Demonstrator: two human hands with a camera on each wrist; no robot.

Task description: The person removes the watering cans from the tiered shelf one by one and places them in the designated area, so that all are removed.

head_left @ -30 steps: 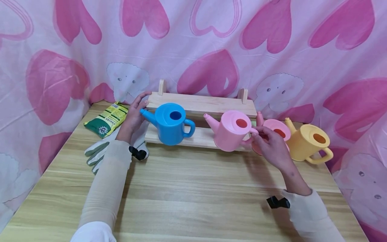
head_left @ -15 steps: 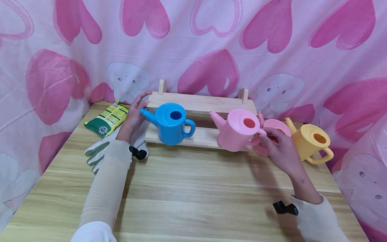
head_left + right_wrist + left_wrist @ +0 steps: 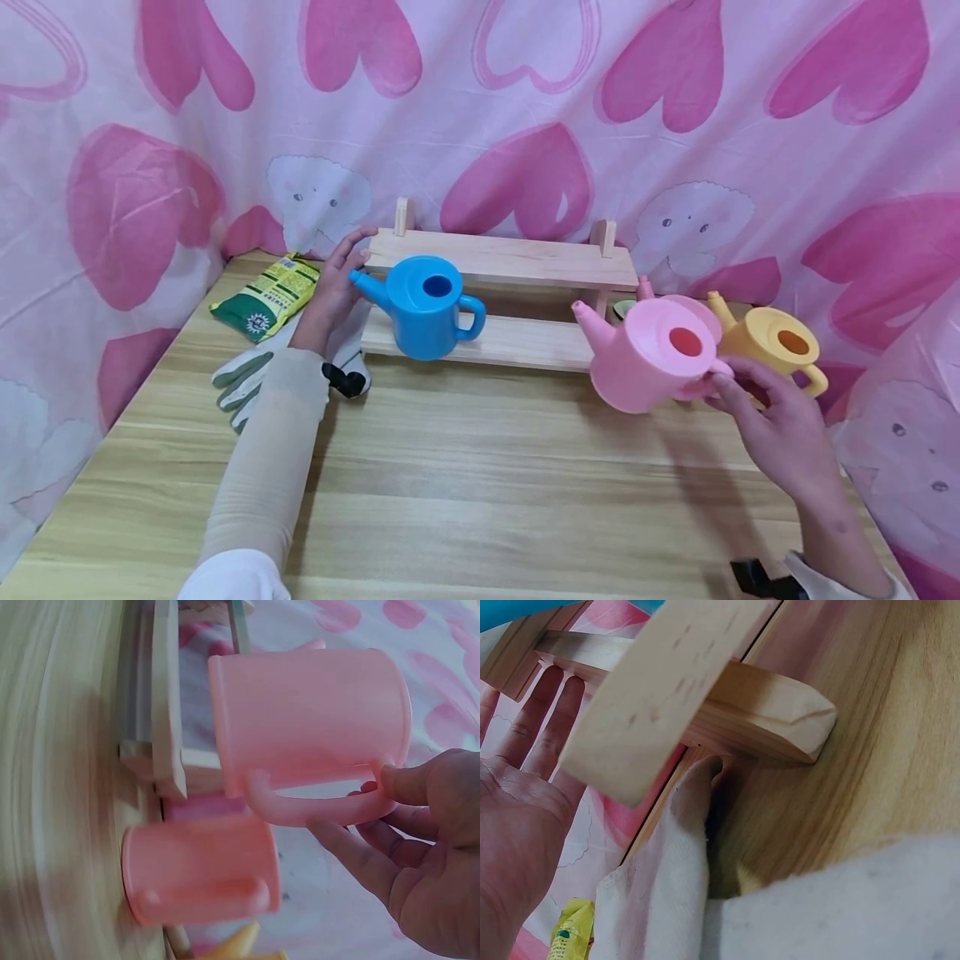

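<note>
The right hand (image 3: 783,437) has its grip pinched on the handle of a pale pink plastic watering can (image 3: 645,367), its body left of the fingers, above the wood-grain desk (image 3: 480,492). Beyond lie a white-and-grey glove (image 3: 243,371), a blue plastic watering can (image 3: 426,321), a yellow one (image 3: 772,329) and, partly hidden, a second pink one (image 3: 199,862). The left hand (image 3: 336,283), fingers straight, touches the pale wooden shelf (image 3: 502,260) near a green-and-yellow bag (image 3: 273,296), its print too small to read.

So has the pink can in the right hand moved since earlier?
Yes: in the head view, the held pink can has shifted right and lower, now mostly past the right end of the shelf.
</note>
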